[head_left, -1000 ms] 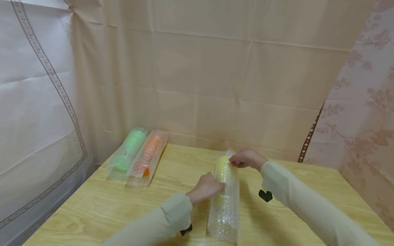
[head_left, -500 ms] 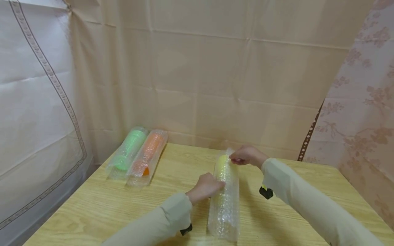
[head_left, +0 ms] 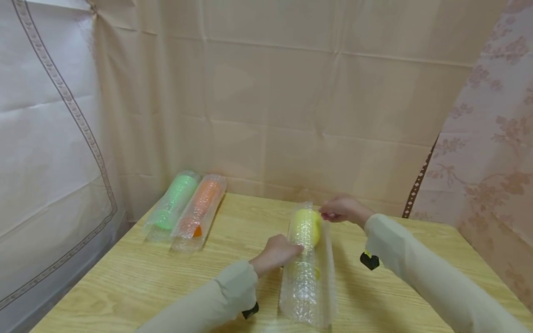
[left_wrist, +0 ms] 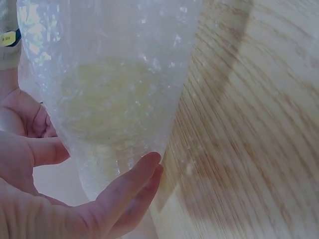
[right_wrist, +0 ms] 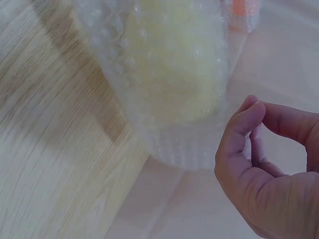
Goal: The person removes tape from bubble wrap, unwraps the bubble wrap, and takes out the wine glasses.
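A long roll of bubble wrap point(head_left: 306, 286) lies on the table with a yellow, rounded object point(head_left: 316, 229) inside it. My left hand point(head_left: 278, 253) holds the roll at mid-length, thumb on top and fingers at its side. In the left wrist view the fingers point(left_wrist: 142, 174) and thumb sit on opposite sides of the film. My right hand point(head_left: 342, 209) pinches the loose edge of the wrap near the far end, thumb and index tips together. That edge is lifted away to the right, and the yellow surface shows more plainly beneath a single layer.
Two more bubble-wrapped rolls lie side by side at the back left of the wooden table point(head_left: 137, 282), one with a green object point(head_left: 176, 199) and one with an orange object point(head_left: 204, 199). Beige cloth point(head_left: 266, 106) hangs behind the table.
My right hand has drawn the edge of the bubble wrap to the right, so the roll has loosened and widened, showing more yellow. My left hand has stayed in place.
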A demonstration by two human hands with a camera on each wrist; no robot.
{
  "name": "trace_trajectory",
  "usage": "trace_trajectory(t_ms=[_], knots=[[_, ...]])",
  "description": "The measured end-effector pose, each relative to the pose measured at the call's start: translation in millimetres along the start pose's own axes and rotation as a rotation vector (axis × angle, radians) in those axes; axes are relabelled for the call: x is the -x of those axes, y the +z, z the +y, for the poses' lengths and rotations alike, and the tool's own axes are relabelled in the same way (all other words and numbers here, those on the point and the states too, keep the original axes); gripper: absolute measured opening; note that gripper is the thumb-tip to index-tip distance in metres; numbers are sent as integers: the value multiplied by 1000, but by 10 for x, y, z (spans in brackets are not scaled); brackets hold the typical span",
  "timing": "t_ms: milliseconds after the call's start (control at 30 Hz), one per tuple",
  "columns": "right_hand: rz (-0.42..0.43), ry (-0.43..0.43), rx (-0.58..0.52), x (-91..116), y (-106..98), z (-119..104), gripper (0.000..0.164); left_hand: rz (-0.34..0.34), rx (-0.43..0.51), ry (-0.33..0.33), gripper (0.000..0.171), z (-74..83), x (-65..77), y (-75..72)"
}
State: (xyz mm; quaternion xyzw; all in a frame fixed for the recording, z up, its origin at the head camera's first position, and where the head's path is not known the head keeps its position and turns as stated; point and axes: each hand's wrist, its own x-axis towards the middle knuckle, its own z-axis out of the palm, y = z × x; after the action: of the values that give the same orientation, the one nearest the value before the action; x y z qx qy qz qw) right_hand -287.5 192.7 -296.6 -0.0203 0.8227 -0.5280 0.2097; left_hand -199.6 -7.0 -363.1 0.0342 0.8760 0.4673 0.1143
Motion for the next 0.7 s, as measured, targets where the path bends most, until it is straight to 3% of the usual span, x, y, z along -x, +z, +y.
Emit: trace_trajectory(t_ms=[367,700], knots=[[24,55,-55,208,-335,166,9,-32,77,5,35,-21,12,-30],[13,85,-120,304,-590,373,20,2,98,1,31,-34,-15,-11]])
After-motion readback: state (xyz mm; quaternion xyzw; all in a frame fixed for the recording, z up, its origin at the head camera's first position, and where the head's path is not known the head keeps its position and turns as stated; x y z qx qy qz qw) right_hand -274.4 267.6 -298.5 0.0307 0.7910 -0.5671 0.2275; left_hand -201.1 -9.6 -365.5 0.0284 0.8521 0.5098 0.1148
